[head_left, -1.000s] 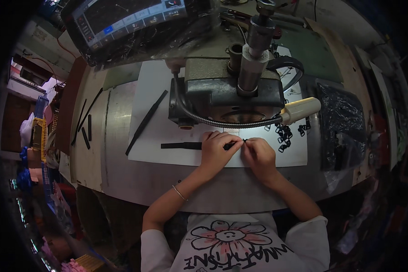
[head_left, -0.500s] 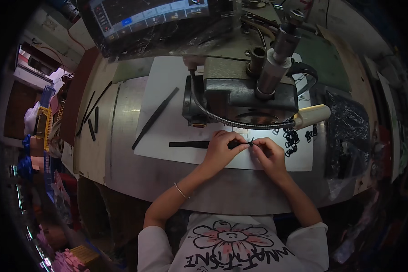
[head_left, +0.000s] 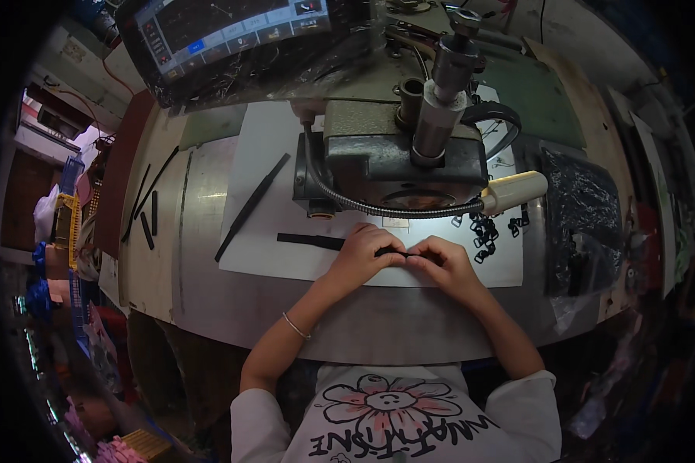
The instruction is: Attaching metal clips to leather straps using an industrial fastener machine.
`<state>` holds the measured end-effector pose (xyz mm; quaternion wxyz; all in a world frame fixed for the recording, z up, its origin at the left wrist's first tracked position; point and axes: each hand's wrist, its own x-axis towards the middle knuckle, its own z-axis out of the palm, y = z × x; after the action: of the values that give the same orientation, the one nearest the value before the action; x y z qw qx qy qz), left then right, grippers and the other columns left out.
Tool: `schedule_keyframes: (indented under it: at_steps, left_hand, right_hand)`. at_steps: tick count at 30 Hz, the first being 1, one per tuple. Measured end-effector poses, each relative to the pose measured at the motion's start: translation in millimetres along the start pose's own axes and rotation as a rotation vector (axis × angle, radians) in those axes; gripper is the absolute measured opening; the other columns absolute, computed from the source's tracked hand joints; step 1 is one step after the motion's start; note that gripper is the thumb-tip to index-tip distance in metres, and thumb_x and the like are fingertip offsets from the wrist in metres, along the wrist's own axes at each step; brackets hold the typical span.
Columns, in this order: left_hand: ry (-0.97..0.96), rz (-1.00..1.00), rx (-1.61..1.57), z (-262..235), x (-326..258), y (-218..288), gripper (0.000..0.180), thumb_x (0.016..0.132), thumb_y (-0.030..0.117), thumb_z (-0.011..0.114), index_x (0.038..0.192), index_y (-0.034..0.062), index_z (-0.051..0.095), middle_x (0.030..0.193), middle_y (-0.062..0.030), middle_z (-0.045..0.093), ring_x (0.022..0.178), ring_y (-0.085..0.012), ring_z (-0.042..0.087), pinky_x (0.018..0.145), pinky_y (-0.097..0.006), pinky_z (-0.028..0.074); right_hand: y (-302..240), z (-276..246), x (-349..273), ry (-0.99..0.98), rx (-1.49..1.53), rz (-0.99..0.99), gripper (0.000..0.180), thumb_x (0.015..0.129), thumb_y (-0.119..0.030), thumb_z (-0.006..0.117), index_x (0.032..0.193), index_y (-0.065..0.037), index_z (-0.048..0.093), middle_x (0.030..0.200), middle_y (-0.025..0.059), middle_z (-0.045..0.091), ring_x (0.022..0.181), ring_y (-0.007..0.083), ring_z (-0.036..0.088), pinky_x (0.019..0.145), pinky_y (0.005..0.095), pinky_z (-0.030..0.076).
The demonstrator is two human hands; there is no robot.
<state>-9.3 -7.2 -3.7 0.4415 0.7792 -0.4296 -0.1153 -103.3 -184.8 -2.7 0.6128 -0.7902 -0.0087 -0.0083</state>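
My left hand (head_left: 365, 253) is closed around a long black strap (head_left: 307, 240). The strap's wide end sticks out to the left, and its narrow end runs through my fingers to the right. At that tip, my right hand (head_left: 445, 266) pinches with thumb and forefinger, the fingertips of both hands almost touching. What exactly lies between them is mostly hidden. Another black strap (head_left: 253, 207) lies slantwise to the left on the white sheet (head_left: 247, 258). Right of my hands, small black buckle-like loops (head_left: 483, 235) lie in a loose pile.
Just beyond my hands stands a microscope-like device (head_left: 405, 150) with a bendable metal hose (head_left: 363, 202) and a cream-coloured lamp head (head_left: 515, 191). A screen (head_left: 239, 38) rises at the back left. Thin black strips (head_left: 148, 216) lie far left; a dark plastic bag (head_left: 583, 216) lies right.
My view has shifted slightly, so the bench appears further left. My fingertips have come closer together, and the small dark tip that stuck up between them no longer shows.
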Motion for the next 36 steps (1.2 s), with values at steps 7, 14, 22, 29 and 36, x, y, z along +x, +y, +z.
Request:
schedule_keyframes:
  at_steps: [7, 14, 22, 29, 36]
  left_hand:
    - [0.107, 0.077, 0.116, -6.9, -0.1, -0.1, 0.026, 0.070, 0.011, 0.072, 0.093, 0.0087, 0.061, 0.085, -0.0049, 0.059, 0.080, -0.0207, 0.058, 0.070, -0.031, 0.049]
    - [0.274, 0.383, 0.575, -3.7, 10.5, -36.6, 0.027, 0.071, 0.010, 0.067, 0.097, 0.0101, 0.062, 0.085, -0.0034, 0.059, 0.077, -0.0206, 0.058, 0.064, -0.031, 0.049]
    - [0.284, 0.482, 0.863, -7.5, 18.1, -49.1, 0.026, 0.072, 0.010, 0.067, 0.097, 0.0141, 0.067, 0.082, 0.0005, 0.065, 0.072, -0.0149, 0.062, 0.064, -0.026, 0.051]
    - [0.209, 0.580, 0.825, -8.3, 18.7, -49.4, 0.030, 0.074, 0.008, 0.060, 0.104, 0.0069, 0.061, 0.087, -0.0060, 0.060, 0.081, -0.0197, 0.061, 0.072, -0.028, 0.050]
    - [0.181, 0.634, 0.880, -8.6, 21.6, -44.4, 0.032, 0.075, 0.005, 0.058, 0.107, 0.0043, 0.060, 0.093, -0.0059, 0.061, 0.085, -0.0190, 0.061, 0.077, -0.028, 0.050]
  right_hand:
    - [5.0, -9.4, 18.1, -0.041, 0.176, 0.140, 0.016, 0.085, -0.015, 0.060, 0.084, 0.000, 0.061, 0.067, -0.0023, 0.057, 0.060, 0.0021, 0.046, 0.054, 0.0190, 0.038]
    - [17.9, -16.9, 69.7, 0.129, 0.236, 0.205, 0.019, 0.077, -0.006, 0.064, 0.068, -0.001, 0.049, 0.061, 0.0008, 0.053, 0.052, 0.0070, 0.049, 0.046, 0.0260, 0.040]
    - [-0.3, -25.7, 85.5, -0.016, -0.309, 0.021, 0.020, 0.076, -0.019, 0.060, 0.077, 0.000, 0.055, 0.066, 0.0122, 0.058, 0.061, 0.0226, 0.057, 0.060, 0.0358, 0.046]
    - [20.7, -21.7, 84.5, 0.057, -0.520, 0.100, 0.029, 0.075, -0.029, 0.060, 0.086, -0.002, 0.058, 0.083, 0.0162, 0.062, 0.083, 0.0326, 0.059, 0.073, 0.0404, 0.046]
    - [18.8, -12.8, 79.3, 0.141, -0.465, 0.168, 0.036, 0.074, -0.033, 0.062, 0.097, -0.005, 0.058, 0.097, 0.0168, 0.061, 0.094, 0.0348, 0.057, 0.080, 0.0420, 0.046]
